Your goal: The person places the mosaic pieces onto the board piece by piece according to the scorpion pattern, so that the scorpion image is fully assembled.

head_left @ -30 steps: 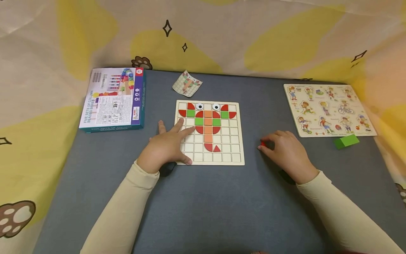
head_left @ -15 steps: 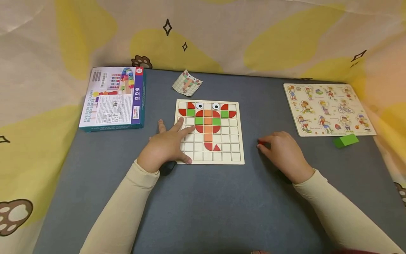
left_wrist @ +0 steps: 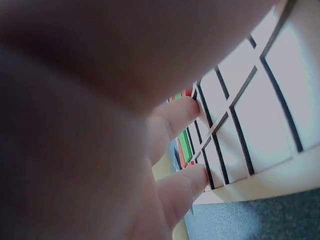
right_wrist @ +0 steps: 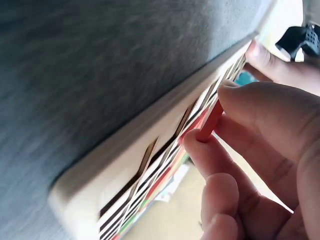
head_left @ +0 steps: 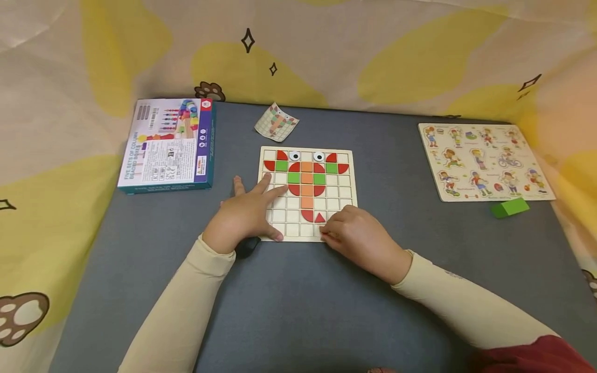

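A wooden grid board (head_left: 345, 192) lies mid-table, with red, green and orange tiles and two googly-eye pieces (head_left: 295, 156) set in its cells. My left hand (head_left: 242, 215) rests on the board's left side, fingers spread. Close over the lower right of the board, my right hand (head_left: 361, 235) pinches a small red tile (right_wrist: 211, 121) between thumb and fingertip; the right wrist view shows it edge-on, while the head view hides it behind the fingers. Beside those fingers a red triangle tile (head_left: 319, 218) lies in a cell, right of a rounded red tile (head_left: 307, 215).
Behind the board sits a curled paper card (head_left: 276, 123) with a matching picture. A boxed bead toy (head_left: 165, 145) is at the left. To the right are a picture puzzle board (head_left: 485, 163) and a green block (head_left: 510, 207). Patterned cloth (head_left: 308, 57) hangs at the back.
My right hand has moved left from the bare table to the board's lower right, carrying the red tile. The left hand has stayed in place.
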Demonstrator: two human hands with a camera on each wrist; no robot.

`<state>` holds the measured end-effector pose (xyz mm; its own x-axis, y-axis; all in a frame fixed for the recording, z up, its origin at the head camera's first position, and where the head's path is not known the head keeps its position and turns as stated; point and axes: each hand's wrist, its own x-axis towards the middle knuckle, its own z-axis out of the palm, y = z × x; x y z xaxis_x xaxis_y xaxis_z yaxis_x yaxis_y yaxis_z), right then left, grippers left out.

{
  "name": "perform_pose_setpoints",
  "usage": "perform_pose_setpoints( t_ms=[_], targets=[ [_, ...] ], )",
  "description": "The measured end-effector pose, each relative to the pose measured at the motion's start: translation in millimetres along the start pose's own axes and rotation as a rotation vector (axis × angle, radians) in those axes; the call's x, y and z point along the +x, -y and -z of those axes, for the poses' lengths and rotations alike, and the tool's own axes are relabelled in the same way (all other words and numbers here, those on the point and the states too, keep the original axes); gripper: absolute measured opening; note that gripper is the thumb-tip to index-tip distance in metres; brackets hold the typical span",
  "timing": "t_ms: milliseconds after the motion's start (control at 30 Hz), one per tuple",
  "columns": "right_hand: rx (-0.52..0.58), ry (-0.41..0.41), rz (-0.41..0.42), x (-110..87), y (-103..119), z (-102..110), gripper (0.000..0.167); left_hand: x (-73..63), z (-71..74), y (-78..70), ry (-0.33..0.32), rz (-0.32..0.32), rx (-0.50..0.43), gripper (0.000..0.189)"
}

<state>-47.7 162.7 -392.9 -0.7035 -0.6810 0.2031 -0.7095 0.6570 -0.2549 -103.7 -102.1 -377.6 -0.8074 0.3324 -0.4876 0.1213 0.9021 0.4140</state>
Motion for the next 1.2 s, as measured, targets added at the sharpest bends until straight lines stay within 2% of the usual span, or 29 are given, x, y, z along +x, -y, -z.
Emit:
perform_pose_setpoints(
  t_ms=[133,333,567,800,1033,1200],
  targets=[
    [-0.054,0.0,0.037,2.5,3.5,-3.8,0.013,1.6,-1.2,-2.1,-0.004,-0.002,0.008,0.114],
    [-0.103,0.012,0.042,2.6,3.8,-3.5,0.014,1.9,-1.0,-3.9,-0.007,-0.004,0.02,0.113],
    [-0.088,0.018,0.024,3.4,1.5,-3.8,0.016,0.3,-0.2,-4.9,0.001,0.0,0.009,0.113],
    [-0.077,-0.024,0.028,5.7,-2.7,-7.9,0.01,0.8,-0.5,-4.3,0.002,-0.002,0.013,0.114],
    [-0.068,-0.037,-0.01,7.5,-1.8,-8.7,0.017,1.0,-0.3,-2.8,0.003,0.001,0.012,0.114],
    [-0.063,-0.014,-0.045,7.4,-0.9,-7.1,0.017,1.4,-1.3,-2.6,0.003,0.007,0.01,0.115]
  ],
)
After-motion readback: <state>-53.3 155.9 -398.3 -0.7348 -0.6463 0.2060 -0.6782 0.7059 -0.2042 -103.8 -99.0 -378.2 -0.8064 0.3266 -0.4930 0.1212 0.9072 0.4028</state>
